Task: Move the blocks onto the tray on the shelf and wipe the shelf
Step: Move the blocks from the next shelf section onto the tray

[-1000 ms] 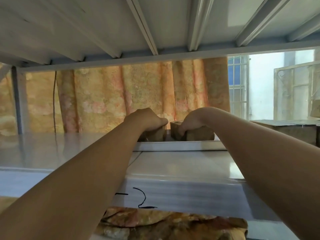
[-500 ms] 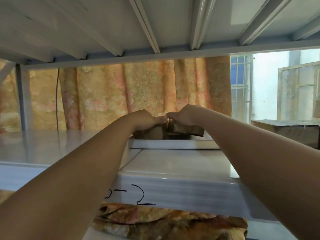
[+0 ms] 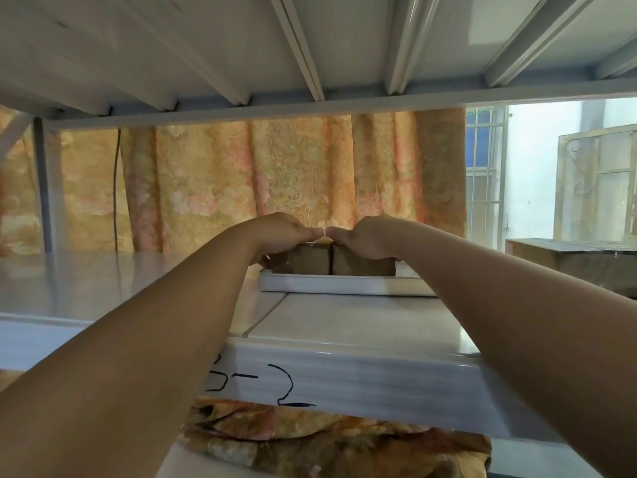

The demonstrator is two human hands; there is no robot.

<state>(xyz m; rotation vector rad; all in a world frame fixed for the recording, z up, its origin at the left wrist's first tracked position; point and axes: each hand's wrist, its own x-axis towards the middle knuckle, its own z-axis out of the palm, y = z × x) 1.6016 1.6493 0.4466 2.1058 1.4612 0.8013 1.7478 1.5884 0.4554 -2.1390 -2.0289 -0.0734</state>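
Two brown blocks stand side by side in a white tray (image 3: 344, 284) on the white shelf (image 3: 344, 326). My left hand (image 3: 286, 232) lies over the top of the left block (image 3: 310, 258), fingers curled down its far side and thumb near its left end. My right hand (image 3: 365, 236) covers the right block (image 3: 362, 265) the same way. The two thumbs' tips nearly meet above the seam between the blocks. The blocks touch each other. Their far sides are hidden.
The upper shelf's ribbed underside (image 3: 310, 46) hangs low overhead. A floral curtain (image 3: 275, 181) hangs behind the shelf. Patterned cloth (image 3: 327, 439) lies on the level below. A grey upright post (image 3: 43, 188) stands at the left; a dark box (image 3: 572, 260) at the right.
Both hands rose slightly and came together, then set the two blocks down side by side in the tray, closing the gap between them.
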